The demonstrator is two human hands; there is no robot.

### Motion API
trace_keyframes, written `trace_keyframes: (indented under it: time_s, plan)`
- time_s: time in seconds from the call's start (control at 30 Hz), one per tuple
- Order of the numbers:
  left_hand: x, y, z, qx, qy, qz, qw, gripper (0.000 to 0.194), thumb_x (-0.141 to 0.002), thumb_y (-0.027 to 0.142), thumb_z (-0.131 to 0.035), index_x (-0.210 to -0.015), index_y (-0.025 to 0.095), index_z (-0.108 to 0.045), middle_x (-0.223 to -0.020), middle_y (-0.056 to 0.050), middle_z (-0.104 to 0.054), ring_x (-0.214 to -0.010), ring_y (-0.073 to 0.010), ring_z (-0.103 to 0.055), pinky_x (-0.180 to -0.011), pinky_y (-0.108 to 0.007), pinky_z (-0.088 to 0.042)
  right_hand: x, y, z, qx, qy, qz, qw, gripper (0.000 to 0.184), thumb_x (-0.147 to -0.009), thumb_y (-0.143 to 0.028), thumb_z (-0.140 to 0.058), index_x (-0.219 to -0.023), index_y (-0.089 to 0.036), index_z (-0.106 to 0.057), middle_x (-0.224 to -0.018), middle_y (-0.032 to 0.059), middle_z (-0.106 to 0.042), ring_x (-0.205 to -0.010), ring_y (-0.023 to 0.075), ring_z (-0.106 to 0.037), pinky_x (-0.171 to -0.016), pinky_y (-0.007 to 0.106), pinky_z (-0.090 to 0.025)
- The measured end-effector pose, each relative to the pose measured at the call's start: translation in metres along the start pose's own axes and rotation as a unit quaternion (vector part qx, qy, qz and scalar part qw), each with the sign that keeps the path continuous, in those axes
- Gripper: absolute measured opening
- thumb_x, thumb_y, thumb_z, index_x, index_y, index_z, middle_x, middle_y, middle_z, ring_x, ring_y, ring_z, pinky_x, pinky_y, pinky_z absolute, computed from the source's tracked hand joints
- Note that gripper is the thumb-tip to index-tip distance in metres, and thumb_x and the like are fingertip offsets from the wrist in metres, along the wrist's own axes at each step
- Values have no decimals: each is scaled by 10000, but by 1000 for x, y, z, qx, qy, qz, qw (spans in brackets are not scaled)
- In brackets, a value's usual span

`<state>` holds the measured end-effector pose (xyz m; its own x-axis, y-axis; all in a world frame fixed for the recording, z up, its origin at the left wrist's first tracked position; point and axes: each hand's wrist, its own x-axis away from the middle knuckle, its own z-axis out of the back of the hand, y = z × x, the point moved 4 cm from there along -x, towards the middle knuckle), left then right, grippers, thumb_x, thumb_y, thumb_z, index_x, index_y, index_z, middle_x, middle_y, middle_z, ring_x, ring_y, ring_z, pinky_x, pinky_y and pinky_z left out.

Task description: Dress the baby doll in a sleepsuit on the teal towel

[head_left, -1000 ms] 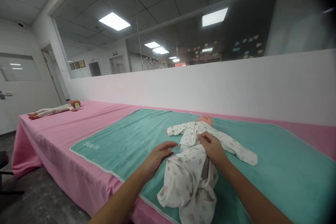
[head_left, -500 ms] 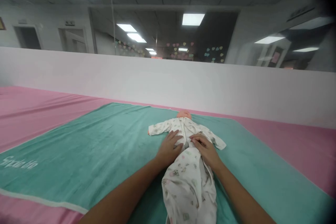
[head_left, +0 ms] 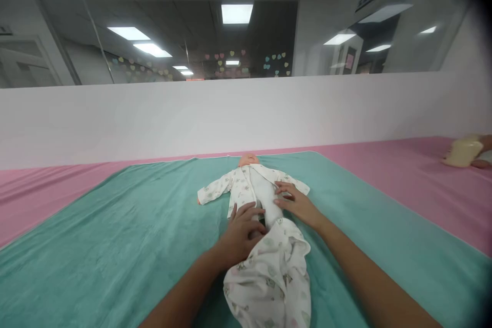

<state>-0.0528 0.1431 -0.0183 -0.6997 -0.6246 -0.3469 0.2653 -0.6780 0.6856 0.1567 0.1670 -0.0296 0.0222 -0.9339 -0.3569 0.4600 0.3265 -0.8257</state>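
A baby doll [head_left: 249,159] lies on its back on a teal towel [head_left: 165,225], head away from me and arms spread. Its white printed jacket [head_left: 241,184] is parted at the front, baring the white torso [head_left: 265,197]. A matching printed cloth [head_left: 265,287] covers the lower body. My left hand [head_left: 242,230] rests at the waist with fingers apart, by the jacket's lower edge and a small dark patch I cannot make out. On the other side, my right hand [head_left: 294,202] touches the torso and the jacket's opened edge, thumb and fingers spread.
Beneath the towel is a pink cover [head_left: 403,184]. A low white wall [head_left: 215,118] runs along the back, with glass above it. At the far right sits a cream-coloured object [head_left: 463,152], partly cut off by the frame.
The jacket front has been drawn apart, so the torso shows. My left hand has moved down to the waist; my right hand's fingers have spread. The view has turned to the right.
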Motion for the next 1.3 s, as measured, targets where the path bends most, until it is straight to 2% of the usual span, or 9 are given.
trace_keyframes:
  time_s: [0.13, 0.27, 0.4, 0.53, 0.77, 0.9, 1.0, 1.17, 1.3]
  plan:
    - [8, 25, 6, 46, -123, -11, 991, 95, -751, 274, -607, -689, 249, -675, -1373, 19, -397, -1353, -306, -125, -1081, -460, -166, 8, -21, -10, -7, -71, 27, 997, 274, -715, -462, -627, -831, -214, -619, -1442, 42, -296, -1332, 234, -244, -1075, 433, -206]
    - [11, 38, 11, 85, -180, -22, 980, 93, -681, 193, -642, -592, 213, -626, -1288, -18, -485, -1323, -296, -225, -971, -357, -356, 12, -33, -20, 21, -120, 52, 991, 273, -749, -490, -587, -797, -233, -667, -1458, -6, -279, -1376, 238, -98, -1101, 456, -95]
    - [7, 21, 13, 101, -54, 56, 992, 92, -769, 237, -536, -779, 213, -624, -1044, -58, -613, -1028, -241, -532, -759, -288, -448, 16, -43, -24, 14, -172, 59, 983, 331, -803, -509, -507, -736, -237, -684, -1414, -33, -360, -1382, 231, -63, -1100, 473, -105]
    - [1, -8, 9, 76, 108, 38, 991, 183, -772, 115, -424, -874, 201, -549, -1057, -46, -601, -970, -191, -553, -832, -310, -436, 21, -55, -26, 30, -235, 67, 969, 329, -765, -530, -547, -695, -234, -672, -1367, -16, -431, -1373, 241, -115, -1107, 490, -72]
    - [-7, -30, 0, -51, 181, -14, 982, 238, -842, 152, -354, -966, 196, -552, -1228, -70, -513, -1173, -179, -430, -1015, -367, -328, 25, -53, -22, 65, -262, 55, 961, 243, -706, -481, -618, -743, -242, -611, -1438, -46, -310, -1377, 253, -69, -1079, 459, -184]
    - [-7, -20, 3, 37, 106, 53, 992, 57, -783, 215, -515, -740, 181, -530, -1243, -65, -510, -1204, -224, -406, -996, -369, -345, 19, -43, -19, 53, -126, 70, 988, 131, -699, -280, -602, -698, -212, -491, -1229, 13, -531, -1209, 214, -395, -959, 371, -338]
    - [-4, -10, 5, 140, 9, 87, 986, 140, -730, 277, -618, -741, 172, -525, -1306, -58, -461, -1224, -261, -386, -972, -361, -363, 15, -38, -16, 96, -20, 88, 991, 123, -680, -215, -575, -673, -201, -453, -960, 0, -604, -925, 165, -522, -814, 305, -382]
    - [1, 1, 13, 221, -57, 107, 968, 237, -772, 319, -573, -650, 154, -454, -1303, -68, -448, -1166, -276, -441, -875, -339, -414, 16, -30, -18, 152, -5, 64, 986, 245, -702, -329, -571, -585, -192, -406, -559, -55, -417, -567, 102, -381, -527, 233, -276]
    - [2, 7, 12, 111, -76, 106, 985, 241, -737, 328, -624, -647, 174, -461, -1145, -67, -544, -1277, -283, -313, -926, -336, -385, 16, -26, -20, 116, -43, 39, 992, 320, -725, -294, -514, -517, -184, -297, -489, -60, -265, -497, 86, -282, -473, 234, -207]
